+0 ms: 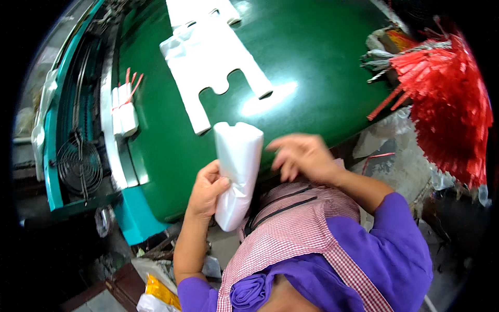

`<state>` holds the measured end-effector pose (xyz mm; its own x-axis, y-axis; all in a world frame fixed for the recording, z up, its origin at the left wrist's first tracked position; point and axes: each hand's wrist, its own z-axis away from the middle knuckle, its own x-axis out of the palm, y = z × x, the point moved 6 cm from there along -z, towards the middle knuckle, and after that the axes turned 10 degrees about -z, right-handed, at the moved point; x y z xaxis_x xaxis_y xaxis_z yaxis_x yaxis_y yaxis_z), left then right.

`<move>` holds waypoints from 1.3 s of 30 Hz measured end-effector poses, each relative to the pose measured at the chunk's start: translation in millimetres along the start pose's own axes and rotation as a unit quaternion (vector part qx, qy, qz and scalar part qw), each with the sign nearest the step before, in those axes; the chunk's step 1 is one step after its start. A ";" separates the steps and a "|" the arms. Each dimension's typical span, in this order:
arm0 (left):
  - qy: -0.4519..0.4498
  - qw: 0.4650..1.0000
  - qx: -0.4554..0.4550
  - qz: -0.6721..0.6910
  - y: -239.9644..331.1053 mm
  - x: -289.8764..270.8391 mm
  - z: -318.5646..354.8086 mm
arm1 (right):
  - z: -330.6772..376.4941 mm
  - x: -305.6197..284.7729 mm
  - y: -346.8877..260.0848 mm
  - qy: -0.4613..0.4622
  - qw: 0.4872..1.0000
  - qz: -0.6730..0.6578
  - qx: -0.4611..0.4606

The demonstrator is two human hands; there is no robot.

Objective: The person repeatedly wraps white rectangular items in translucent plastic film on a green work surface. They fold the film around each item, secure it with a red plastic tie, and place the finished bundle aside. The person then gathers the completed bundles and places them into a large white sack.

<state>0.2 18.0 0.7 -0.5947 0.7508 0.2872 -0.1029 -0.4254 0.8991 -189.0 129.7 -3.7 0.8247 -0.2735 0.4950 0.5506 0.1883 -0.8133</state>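
Observation:
My left hand (pixel 207 190) grips a folded bundle of white plastic bags (pixel 240 169) by its lower left side, thumb across the front. The bundle stands roughly upright before my apron, off the front edge of the green table (pixel 312 62). To its right, my right hand (pixel 305 157) is in the air, a little blurred, with fingers apart and nothing visible in them. Beyond the bundle, a flat stack of white vest-style plastic bags (pixel 208 67), with two handles and a cut-out between them, lies on the table. Part of another white stack (pixel 182 11) shows behind it.
At the table's left edge sit white rolled bundles (pixel 125 117) tied with red strips. A teal machine frame (pixel 136 216) with a wire coil guard (pixel 80 166) runs along the left. A large bunch of red plastic strips (pixel 447 99) hangs at the right.

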 end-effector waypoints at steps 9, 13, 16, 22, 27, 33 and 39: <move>-0.026 0.999 0.037 0.022 -2.7 -4.2 -25.4 | 85.4 -183.8 -66.8 0.395 0.874 -0.080 -0.272; -0.022 0.999 0.028 -0.014 2.6 -1.7 -18.1 | 9.6 -107.0 -90.7 0.316 0.878 0.125 -0.338; -0.047 0.997 -0.006 -0.057 14.5 4.8 -12.2 | -37.9 7.6 -25.3 -0.012 0.903 0.415 -0.115; 0.020 0.987 0.044 -0.154 54.6 -16.6 -18.3 | 12.9 52.5 22.1 -0.290 0.798 0.519 -0.095; -0.009 0.847 0.062 -0.528 49.4 -18.1 -58.0 | 7.4 60.7 -53.4 -0.299 0.799 0.368 -0.369; 0.124 0.766 0.300 -0.555 46.8 30.1 -49.7 | -79.4 28.0 -27.3 -0.159 0.986 -0.021 0.043; 0.122 0.942 0.186 -0.251 19.5 -13.6 -51.3 | -39.0 65.8 -31.0 -0.144 0.726 0.567 -0.362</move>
<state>-34.7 -26.4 -2.6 -0.7156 0.6531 -0.2479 -0.1597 0.1925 0.9682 -156.8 69.0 42.2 0.7449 -0.1022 -0.6593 -0.6297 -0.4343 -0.6441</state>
